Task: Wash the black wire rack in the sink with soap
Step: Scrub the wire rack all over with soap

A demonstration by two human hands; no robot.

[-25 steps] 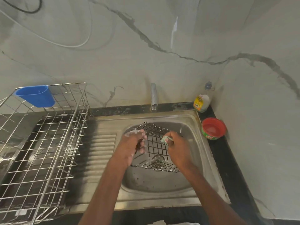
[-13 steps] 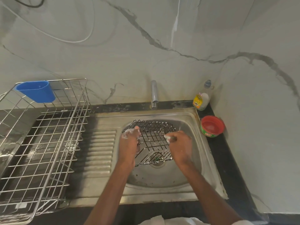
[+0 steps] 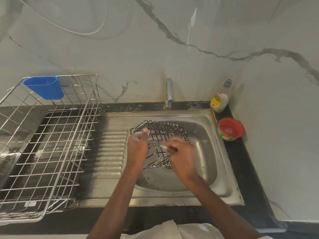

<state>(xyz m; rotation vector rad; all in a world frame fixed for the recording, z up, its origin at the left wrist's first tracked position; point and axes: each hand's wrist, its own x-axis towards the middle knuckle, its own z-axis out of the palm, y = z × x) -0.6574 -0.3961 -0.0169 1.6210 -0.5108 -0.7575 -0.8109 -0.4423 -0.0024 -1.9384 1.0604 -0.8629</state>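
The black wire rack stands tilted inside the steel sink, its far edge raised toward the tap. My left hand, foamy at the fingers, grips the rack's left edge. My right hand is closed on a small soapy scrubber and presses it against the rack's wires near the middle. The rack's lower right part is hidden behind my right hand. White suds cling to several wires.
A tap rises behind the sink. A dish soap bottle and a red soap tub sit on the black counter at right. A steel dish rack with a blue cup holder fills the left.
The rack has been tipped and turned so its far edge stands higher. My right hand slid left across the wires with the scrubber; my left hand stays on the left edge.
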